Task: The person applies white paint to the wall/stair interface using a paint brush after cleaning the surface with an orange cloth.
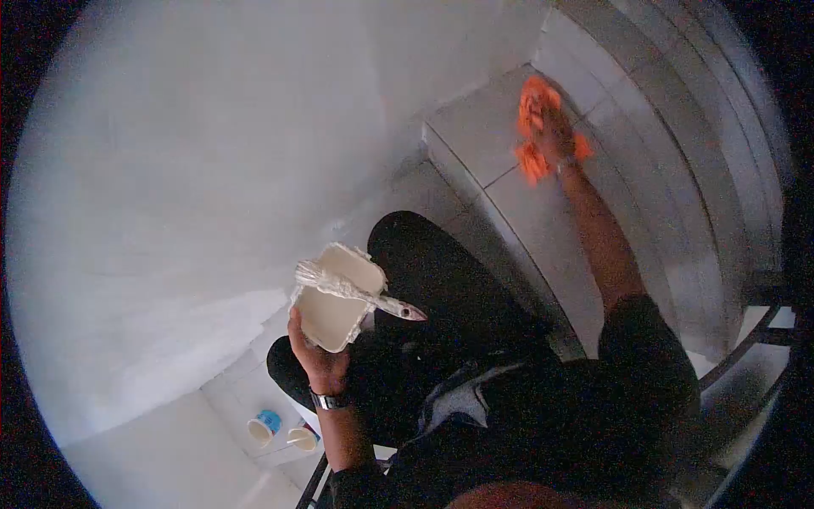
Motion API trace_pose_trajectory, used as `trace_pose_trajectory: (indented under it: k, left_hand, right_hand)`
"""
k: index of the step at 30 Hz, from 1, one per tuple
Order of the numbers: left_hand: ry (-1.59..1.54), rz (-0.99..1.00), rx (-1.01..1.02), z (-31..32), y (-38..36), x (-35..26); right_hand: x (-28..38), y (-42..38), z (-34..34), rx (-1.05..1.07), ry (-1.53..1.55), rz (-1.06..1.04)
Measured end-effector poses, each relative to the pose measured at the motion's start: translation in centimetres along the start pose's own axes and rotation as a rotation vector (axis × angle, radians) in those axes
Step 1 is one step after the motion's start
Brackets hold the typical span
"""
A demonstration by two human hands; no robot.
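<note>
My left hand (320,356) grips a square, paint-crusted tub (329,321) from below, close to my knees. Across the tub's rim lies a paintbrush (339,282) with white-coated bristles, its handle end sticking out to the right. Pale paint shows inside the tub. My right hand (553,134) is stretched far forward, closed over a bright orange cloth (534,161) pressed against a tiled step (483,136). Motion blurs that hand a little, and part of the cloth is hidden under it.
Tiled stairs (670,161) curve up on the right. A white wall (195,187) rises along the left. Below on the floor stand a blue-and-white tub (263,427) and a small container (302,439) with a stick in it. A dark metal railing (746,339) is at lower right.
</note>
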State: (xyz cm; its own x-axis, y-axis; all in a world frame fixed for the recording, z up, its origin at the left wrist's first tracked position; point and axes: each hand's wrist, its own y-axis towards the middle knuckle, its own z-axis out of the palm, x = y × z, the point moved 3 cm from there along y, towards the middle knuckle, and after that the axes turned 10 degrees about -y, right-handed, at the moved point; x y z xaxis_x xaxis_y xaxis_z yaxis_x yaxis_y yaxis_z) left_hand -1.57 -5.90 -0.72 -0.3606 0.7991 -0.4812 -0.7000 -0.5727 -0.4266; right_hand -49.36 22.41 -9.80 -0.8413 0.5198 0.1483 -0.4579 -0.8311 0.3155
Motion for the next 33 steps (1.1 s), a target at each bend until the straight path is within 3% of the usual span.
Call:
trace_pose_trajectory:
  k: [2, 5, 7, 9, 11, 13, 14, 16, 18, 19, 21, 22, 24, 25, 27, 29, 30, 32, 33]
  left_hand:
    - [0.086, 0.052, 0.020, 0.1, -0.1, 0.1]
    - [0.090, 0.068, 0.050, 0.0, -0.3, 0.1]
    - [0.017, 0.026, 0.056, 0.8, -0.3, 0.6]
    - [0.296, 0.244, -0.141, 2.6, -1.2, 0.8]
    - [0.305, 0.214, -0.158, 3.1, -1.3, 0.4]
    - [0.316, 0.179, -0.159, 2.4, -1.2, 0.3]
    - [0.504, 0.284, -0.056, 1.4, -0.6, 0.3]
    - [0.691, 0.401, 0.056, 0.8, -0.5, -0.2]
    - [0.284, 0.187, 0.038, 0.7, -0.2, -0.2]
    - [0.253, 0.217, 0.071, 1.2, 0.0, -0.5]
    - [-0.023, -0.043, 0.151, 1.5, -0.1, 0.0]
    - [-0.017, -0.058, 0.215, 1.2, 0.3, 0.1]
    - [-0.020, -0.040, 0.263, 0.7, 0.4, 0.2]
    - [-0.003, -0.032, 0.288, 0.8, 0.4, 0.1]
    - [-0.010, -0.056, 0.290, 0.9, 0.2, 0.1]
    - [-0.023, -0.079, 0.291, 1.1, 0.2, 0.2]
    - [-0.041, -0.089, 0.276, 1.0, 0.1, 0.2]
    - [-0.056, -0.086, 0.262, 1.3, 0.1, 0.0]
    - [-0.035, -0.083, 0.264, 1.4, -0.1, -0.1]
  right_hand:
    - [3.2, 1.4, -1.9, 0.078, -0.057, 0.029]
    - [1.6, 5.2, 5.8, -0.648, -2.827, -0.066]
    - [-2.5, 3.8, 6.3, -0.364, -2.656, -0.086]
    - [-6.8, 0.7, 3.5, -0.185, -1.907, 0.041]
    - [-12.4, -2.1, 12.3, -0.156, -2.143, 0.300]
    - [-11.4, -5.5, 12.5, -0.096, -2.190, 0.278]
    - [-10.1, -7.9, 12.2, -0.027, -2.236, 0.262]
    - [-3.0, -12.2, 6.1, -0.427, -1.073, 0.301]
    - [-2.6, -10.8, 15.0, -0.776, -2.729, -0.041]
    - [-2.0, -10.0, 16.3, -0.747, -2.761, -0.100]
    - [0.5, -9.2, 20.0, -0.862, -2.386, -0.718]
    - [0.1, -8.6, 21.4, -0.826, -2.402, -0.750]
    - [-1.2, -9.0, 24.1, -1.038, -2.509, -1.171]
    - [-1.0, -9.2, 23.7, -1.023, -2.498, -1.199]
    - [-1.0, -8.9, 20.1, -0.501, -2.439, -0.455]
    - [-4.7, -7.6, 20.4, -0.482, -3.498, 0.207]
    - [-5.5, -8.0, 19.8, -0.473, -3.496, 0.187]
    - [-6.8, -8.1, 19.8, -0.452, -3.113, -0.528]
    - [-6.8, -8.2, 19.6, -0.441, -3.105, -0.531]
